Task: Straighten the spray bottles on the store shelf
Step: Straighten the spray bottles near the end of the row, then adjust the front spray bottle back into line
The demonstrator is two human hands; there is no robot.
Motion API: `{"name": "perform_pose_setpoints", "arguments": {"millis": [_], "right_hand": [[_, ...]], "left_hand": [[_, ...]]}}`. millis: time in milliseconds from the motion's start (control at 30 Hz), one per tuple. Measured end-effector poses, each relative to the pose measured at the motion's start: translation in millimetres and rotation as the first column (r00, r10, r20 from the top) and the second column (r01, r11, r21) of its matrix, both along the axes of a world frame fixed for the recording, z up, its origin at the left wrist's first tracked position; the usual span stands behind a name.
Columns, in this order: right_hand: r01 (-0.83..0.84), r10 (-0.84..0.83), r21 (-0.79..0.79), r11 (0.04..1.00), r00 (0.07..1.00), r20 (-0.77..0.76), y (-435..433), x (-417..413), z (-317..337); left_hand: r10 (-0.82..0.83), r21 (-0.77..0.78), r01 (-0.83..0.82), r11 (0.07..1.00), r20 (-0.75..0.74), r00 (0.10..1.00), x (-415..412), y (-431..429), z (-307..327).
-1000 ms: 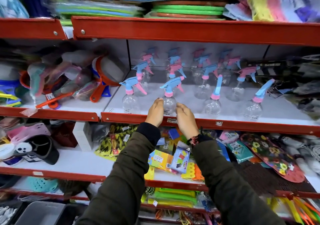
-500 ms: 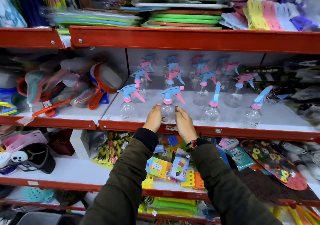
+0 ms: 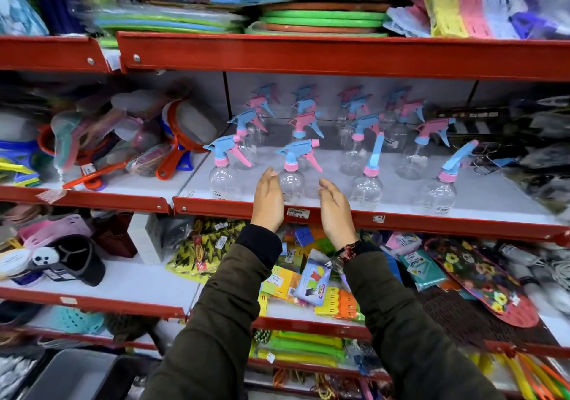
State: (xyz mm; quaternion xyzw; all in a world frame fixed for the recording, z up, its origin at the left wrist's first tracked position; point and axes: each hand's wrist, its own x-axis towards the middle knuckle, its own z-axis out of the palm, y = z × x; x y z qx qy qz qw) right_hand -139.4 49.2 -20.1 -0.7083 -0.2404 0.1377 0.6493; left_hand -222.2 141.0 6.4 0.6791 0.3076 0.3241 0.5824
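On the white shelf (image 3: 493, 196), a clear bottle (image 3: 222, 180) stands at the row's left end. At its 3 o'clock the left hand (image 3: 267, 202) is open, fingers together, beside the second bottle (image 3: 291, 180) without gripping it. At that bottle's 3 o'clock the right hand (image 3: 334, 207) is open too, apart from it. More bottles stand at 12 and 3 o'clock.

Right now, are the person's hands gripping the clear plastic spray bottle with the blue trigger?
No: left hand and right hand are open beside the clear spray bottle, not touching it.
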Motion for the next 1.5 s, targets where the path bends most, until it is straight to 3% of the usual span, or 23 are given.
{"name": "perform_pose_setpoints", "arguments": {"millis": [300,467,667,833,1200,1367,1500], "right_hand": [[0.083,-0.089,0.098,0.992,0.994,0.062,-78,13,1],[0.25,-0.259,0.109,0.962,0.963,0.077,-111,44,8],[0.087,-0.086,-0.103,0.991,0.996,0.01,-97,80,21],[-0.044,0.046,-0.217,0.975,0.999,0.005,-87,89,20],[0.012,-0.02,-0.163,0.987,0.999,-0.046,-95,80,20],[0.024,-0.031,-0.16,0.987,0.999,-0.042,-95,79,20],[0.008,-0.015,-0.16,0.987,0.999,-0.043,-98,77,18]], "left_hand": [[0.019,0.055,-0.024,0.998,0.086,0.996,9,-76,-5],[-0.108,0.089,0.105,0.99,0.023,0.994,35,-112,-4],[-0.201,-0.019,0.2,0.98,-0.121,0.972,76,-120,2],[-0.22,0.004,0.224,0.975,-0.184,0.958,87,-112,0],[-0.235,0.058,0.303,0.951,-0.497,0.835,105,-85,23],[-0.251,0.058,0.314,0.948,-0.472,0.845,108,-82,19],[-0.274,-0.015,0.285,0.958,-0.331,0.903,109,-82,15]]}}
